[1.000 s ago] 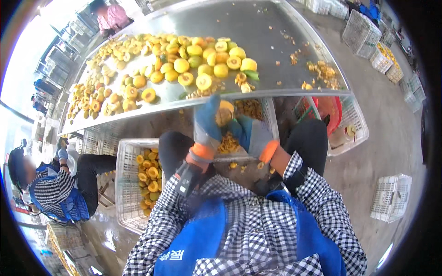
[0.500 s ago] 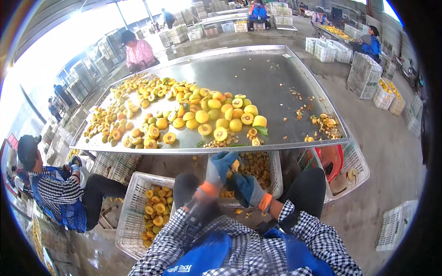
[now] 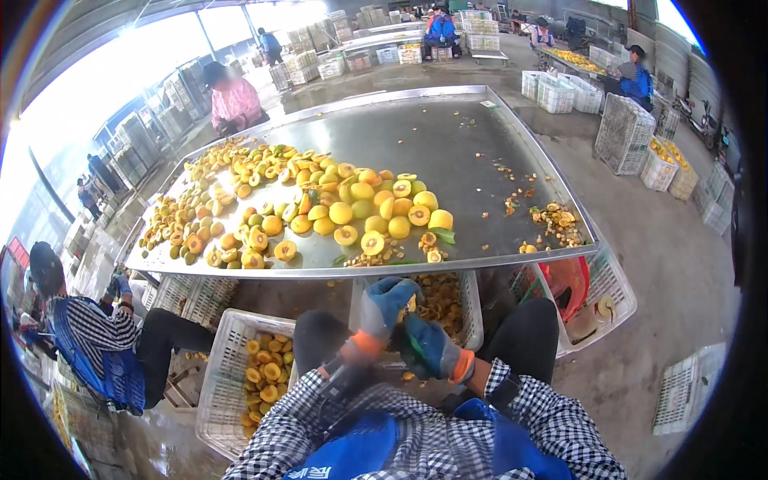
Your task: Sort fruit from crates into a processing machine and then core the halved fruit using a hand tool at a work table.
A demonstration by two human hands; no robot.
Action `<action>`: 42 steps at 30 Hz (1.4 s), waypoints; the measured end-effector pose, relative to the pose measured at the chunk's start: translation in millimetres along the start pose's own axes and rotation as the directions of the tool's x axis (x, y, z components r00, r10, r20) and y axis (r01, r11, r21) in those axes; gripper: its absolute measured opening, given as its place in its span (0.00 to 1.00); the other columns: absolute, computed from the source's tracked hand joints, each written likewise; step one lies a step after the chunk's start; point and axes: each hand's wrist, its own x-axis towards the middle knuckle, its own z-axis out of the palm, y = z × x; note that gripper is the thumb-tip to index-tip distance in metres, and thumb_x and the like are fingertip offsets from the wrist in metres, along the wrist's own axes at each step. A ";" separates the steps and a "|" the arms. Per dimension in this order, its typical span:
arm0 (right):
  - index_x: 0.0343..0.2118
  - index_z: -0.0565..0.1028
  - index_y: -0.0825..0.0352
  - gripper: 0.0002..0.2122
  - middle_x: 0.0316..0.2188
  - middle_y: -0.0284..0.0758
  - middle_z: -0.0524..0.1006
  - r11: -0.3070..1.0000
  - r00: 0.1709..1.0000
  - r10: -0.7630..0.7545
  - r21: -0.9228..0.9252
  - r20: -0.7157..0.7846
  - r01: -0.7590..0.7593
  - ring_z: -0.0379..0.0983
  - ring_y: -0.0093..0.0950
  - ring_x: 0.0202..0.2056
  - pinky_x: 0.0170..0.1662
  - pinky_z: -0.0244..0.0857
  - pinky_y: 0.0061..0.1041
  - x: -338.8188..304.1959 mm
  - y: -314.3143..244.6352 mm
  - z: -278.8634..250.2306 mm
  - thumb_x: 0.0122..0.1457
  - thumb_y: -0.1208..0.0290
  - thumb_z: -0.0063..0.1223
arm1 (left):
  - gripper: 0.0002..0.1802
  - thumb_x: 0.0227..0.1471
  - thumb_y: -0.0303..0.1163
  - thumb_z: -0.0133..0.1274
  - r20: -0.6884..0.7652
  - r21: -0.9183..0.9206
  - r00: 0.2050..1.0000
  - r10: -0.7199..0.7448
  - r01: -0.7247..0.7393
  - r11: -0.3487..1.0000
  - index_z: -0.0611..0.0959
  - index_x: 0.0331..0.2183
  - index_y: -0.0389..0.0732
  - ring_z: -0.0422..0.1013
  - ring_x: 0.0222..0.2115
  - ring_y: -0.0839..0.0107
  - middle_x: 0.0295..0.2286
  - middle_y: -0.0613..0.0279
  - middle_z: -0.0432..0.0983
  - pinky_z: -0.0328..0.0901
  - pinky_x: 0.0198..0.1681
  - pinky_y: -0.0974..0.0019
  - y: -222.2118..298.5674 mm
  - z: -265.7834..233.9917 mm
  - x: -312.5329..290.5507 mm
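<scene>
Both of my gloved hands meet over a white crate (image 3: 474, 316) of fruit pieces between my knees, just below the table's near edge. My left hand (image 3: 386, 306), in a blue and grey glove with an orange cuff, is closed on a yellow peach half (image 3: 411, 303), mostly hidden by the fingers. Right beside it, my right hand (image 3: 432, 348) is curled in a matching glove, its fingers close to the peach. What the right hand grips is hidden. Halved yellow peaches (image 3: 340, 213) lie heaped on the metal table (image 3: 448, 152) ahead.
A crate of peach halves (image 3: 220, 364) stands left of my knees. To the right, a crate (image 3: 612, 308) holds a red container (image 3: 566, 284). Scraps and pits (image 3: 558, 224) lie at the table's right. A co-worker (image 3: 88, 336) sits at left; another person (image 3: 235, 100) is across the table.
The view has shifted slightly, so the table appears a little left and lower. My hands stay together, and less of the peach half shows between them.
</scene>
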 end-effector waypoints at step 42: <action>0.30 0.70 0.65 0.13 0.27 0.40 0.72 0.451 0.982 -0.117 -0.872 0.151 0.188 0.69 0.36 0.27 0.31 0.62 0.28 11.2 14.7 -39.2 0.46 0.61 0.48 | 0.21 0.36 0.34 0.48 -0.202 0.932 0.849 0.487 0.014 0.363 0.71 0.38 0.40 0.66 0.35 0.55 0.32 0.46 0.69 0.60 0.38 0.61 -11.5 -213.7 111.7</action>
